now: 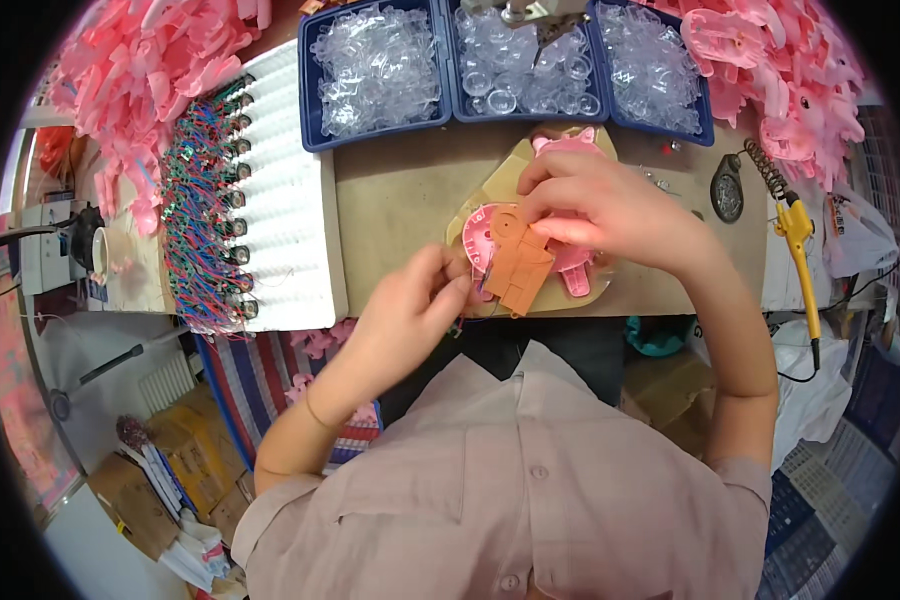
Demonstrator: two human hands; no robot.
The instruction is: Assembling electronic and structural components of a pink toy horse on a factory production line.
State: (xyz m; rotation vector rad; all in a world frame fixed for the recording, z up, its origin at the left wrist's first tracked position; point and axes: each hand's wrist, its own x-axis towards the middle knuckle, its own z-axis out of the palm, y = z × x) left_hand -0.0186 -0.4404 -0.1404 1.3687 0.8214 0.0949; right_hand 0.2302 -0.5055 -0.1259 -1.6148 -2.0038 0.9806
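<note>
The orange part [523,268] runs near-far, my left hand [408,302] pinched beside it. My right hand [618,205] meets its far-right corner; whether gripping, I can't tell.

The light is bright on the worktop [400,230] and the right hand [610,200]; clear plastic parts [375,75] glitter. Edges bend strongly, and the corners are black.
</note>
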